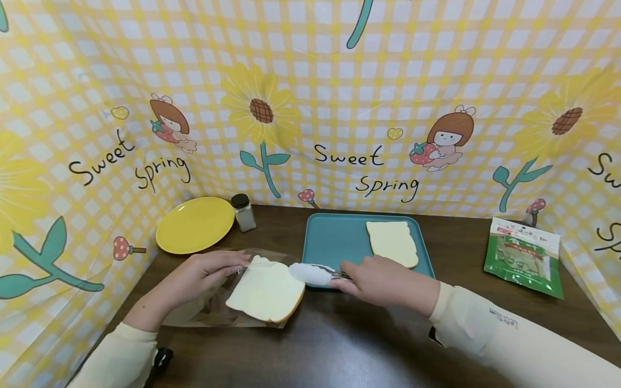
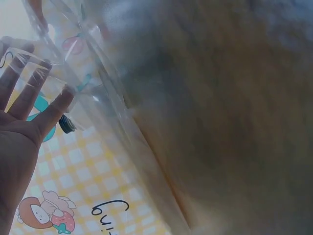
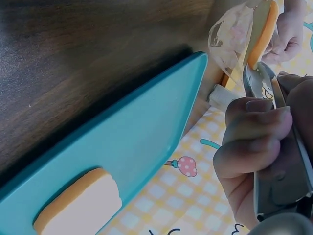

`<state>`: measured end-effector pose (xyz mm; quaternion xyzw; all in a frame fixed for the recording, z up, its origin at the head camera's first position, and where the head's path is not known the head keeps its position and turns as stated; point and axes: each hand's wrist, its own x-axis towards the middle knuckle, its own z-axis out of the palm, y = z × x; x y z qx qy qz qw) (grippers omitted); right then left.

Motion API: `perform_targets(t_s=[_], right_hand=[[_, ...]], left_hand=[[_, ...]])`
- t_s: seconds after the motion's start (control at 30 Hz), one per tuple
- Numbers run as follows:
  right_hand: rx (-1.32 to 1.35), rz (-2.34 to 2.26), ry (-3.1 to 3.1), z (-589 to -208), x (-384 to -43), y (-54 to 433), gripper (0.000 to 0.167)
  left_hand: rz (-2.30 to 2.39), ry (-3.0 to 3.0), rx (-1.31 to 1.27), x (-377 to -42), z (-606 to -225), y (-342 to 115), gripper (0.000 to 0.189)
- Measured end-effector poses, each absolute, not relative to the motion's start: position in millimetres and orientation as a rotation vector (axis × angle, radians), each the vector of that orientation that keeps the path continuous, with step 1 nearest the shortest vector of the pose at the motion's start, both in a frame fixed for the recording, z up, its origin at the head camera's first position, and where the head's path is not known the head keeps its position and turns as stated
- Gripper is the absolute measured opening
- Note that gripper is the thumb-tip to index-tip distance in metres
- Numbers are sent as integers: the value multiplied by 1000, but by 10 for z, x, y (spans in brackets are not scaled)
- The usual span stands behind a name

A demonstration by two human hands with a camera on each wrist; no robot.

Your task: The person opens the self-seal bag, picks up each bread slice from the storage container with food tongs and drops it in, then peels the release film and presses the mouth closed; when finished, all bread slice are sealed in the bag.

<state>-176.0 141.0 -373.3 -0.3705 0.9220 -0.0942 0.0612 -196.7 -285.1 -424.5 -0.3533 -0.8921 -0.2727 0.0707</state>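
A slice of white bread [image 1: 269, 291] is at the mouth of a clear plastic bag [image 1: 206, 308], some of the film lying behind and under it. At the bag's upper edge my left hand [image 1: 206, 276] pinches the plastic; in the left wrist view film stretches over its extended fingertips [image 2: 63, 100]. My right hand [image 1: 383, 280] grips metal tongs [image 3: 283, 171]. The tongs' scalloped tips overlap the slice's right edge in the head view and meet its crust in the right wrist view. Beyond the right hand, another bread slice [image 1: 392, 240] lies flat on a teal tray [image 1: 335, 234].
A yellow plate [image 1: 195, 225] stands at the back left, with a black-capped shaker jar [image 1: 243, 213] beside it. Far right lies a green and white food packet [image 1: 524, 257]. A checked cloth [image 1: 335, 102] hangs behind and along the sides of the dark wooden table [image 1: 368, 345].
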Motion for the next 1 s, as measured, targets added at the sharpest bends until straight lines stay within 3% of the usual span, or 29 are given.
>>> perform_targets(t_s=[1.0], right_hand=[[-1123,-310,2743,-3774,-1875,1258,42]], left_hand=[[-805,-2641,-1048,-1967,-4241,-2835,38]])
